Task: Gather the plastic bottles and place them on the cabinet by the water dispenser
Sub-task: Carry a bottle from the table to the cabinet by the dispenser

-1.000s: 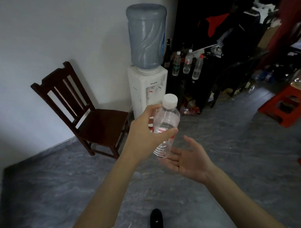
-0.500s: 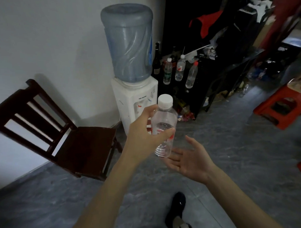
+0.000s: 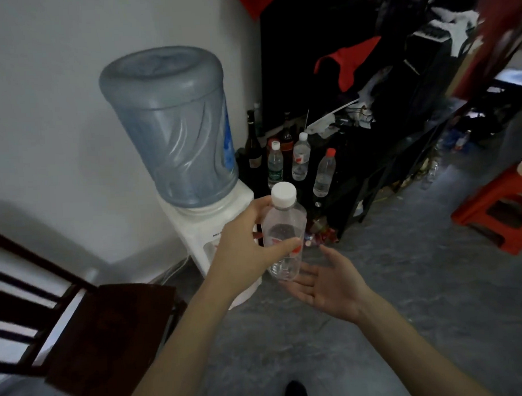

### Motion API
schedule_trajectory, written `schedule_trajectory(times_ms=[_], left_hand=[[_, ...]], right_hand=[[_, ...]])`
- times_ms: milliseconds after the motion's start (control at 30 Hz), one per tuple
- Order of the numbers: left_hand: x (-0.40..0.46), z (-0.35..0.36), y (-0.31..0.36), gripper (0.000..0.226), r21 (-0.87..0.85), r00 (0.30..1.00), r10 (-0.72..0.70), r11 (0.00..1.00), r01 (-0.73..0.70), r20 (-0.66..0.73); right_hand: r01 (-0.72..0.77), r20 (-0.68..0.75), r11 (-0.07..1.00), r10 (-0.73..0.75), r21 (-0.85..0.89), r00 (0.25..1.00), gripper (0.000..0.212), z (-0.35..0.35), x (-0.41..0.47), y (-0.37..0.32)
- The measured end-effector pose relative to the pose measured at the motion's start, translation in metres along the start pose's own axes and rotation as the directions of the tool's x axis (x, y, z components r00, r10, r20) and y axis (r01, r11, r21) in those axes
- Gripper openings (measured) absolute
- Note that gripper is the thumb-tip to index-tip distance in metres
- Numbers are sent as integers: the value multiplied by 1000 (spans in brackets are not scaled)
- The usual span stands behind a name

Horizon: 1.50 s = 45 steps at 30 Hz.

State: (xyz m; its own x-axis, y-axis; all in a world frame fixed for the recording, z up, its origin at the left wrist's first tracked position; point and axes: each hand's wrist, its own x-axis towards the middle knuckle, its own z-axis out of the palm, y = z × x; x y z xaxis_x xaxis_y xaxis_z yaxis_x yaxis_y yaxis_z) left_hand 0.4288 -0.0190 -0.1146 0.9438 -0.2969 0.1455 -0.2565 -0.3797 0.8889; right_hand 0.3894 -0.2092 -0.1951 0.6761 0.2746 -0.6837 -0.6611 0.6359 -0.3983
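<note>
Grey floor (image 3: 406, 326), water dispenser (image 3: 207, 223) at eleven o'clock. Our left hand (image 3: 244, 251) wraps the white-capped bottle (image 3: 284, 232); right hand (image 3: 331, 284) spread, empty. Setting it on the dark cabinet (image 3: 356, 165) at one o'clock, we might topple the standing bottles (image 3: 300, 158).

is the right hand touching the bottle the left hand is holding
Cannot tell. In the head view the open right hand sits just under the bottle held by the left hand; their outlines overlap, so no gap or contact shows.
</note>
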Motion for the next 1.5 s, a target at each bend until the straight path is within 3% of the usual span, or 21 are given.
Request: schedule_trajectory(times_ms=[300, 800, 1167, 1500], left_hand=[[110, 18, -43, 75, 6, 999, -53, 999, 53, 1], [325, 22, -101, 71, 129, 974, 9, 991, -39, 225], [381, 71, -153, 71, 153, 949, -88, 987, 43, 304], [402, 135, -206, 77, 262, 912, -204, 959, 112, 355]], right_hand=[[-44, -51, 999, 45, 22, 998, 69, 2, 75, -87], [22, -202, 971, 27, 238, 979, 68, 10, 215, -215], [35, -295, 906, 100, 422, 950, 69, -31, 305, -250], [25, -403, 924, 142, 382, 904, 67, -82, 361, -261]])
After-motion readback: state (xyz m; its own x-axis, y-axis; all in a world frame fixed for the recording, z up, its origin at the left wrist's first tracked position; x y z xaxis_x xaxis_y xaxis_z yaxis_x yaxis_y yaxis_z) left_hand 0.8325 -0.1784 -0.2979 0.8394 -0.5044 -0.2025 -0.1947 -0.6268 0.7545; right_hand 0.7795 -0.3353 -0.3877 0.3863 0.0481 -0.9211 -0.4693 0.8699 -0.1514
